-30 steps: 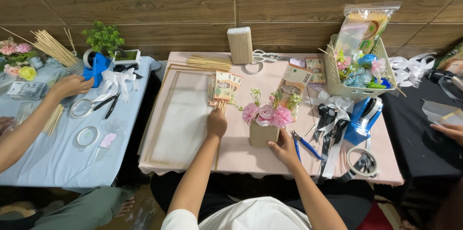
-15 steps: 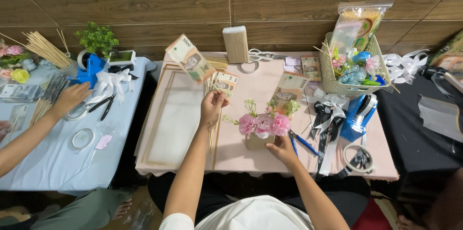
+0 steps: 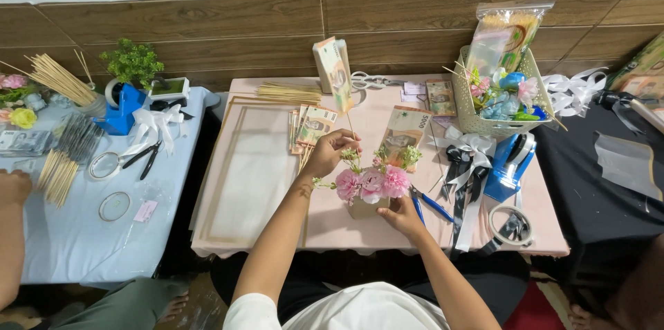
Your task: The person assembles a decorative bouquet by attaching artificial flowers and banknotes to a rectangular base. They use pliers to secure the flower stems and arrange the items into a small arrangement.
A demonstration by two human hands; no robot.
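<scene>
So pink table point(image 3: 277, 185) is carrying a flat frame point(image 3: 242, 171) w/ bouquet box point(image 3: 364, 207) near front edge. Right hand point(image 3: 400, 216) is gripping the box; left hand point(image 3: 330, 152) is pinching a thin stick point(image 3: 352, 126) w/ banknote point(image 3: 338, 75) on top, above the pink flowers point(image 3: 372, 182).

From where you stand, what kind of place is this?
Probably a home craft workspace for making gift bouquets: low cloth-covered tables against a wall, a pink flower arrangement between the hands, wooden sticks and ribbons.
</scene>
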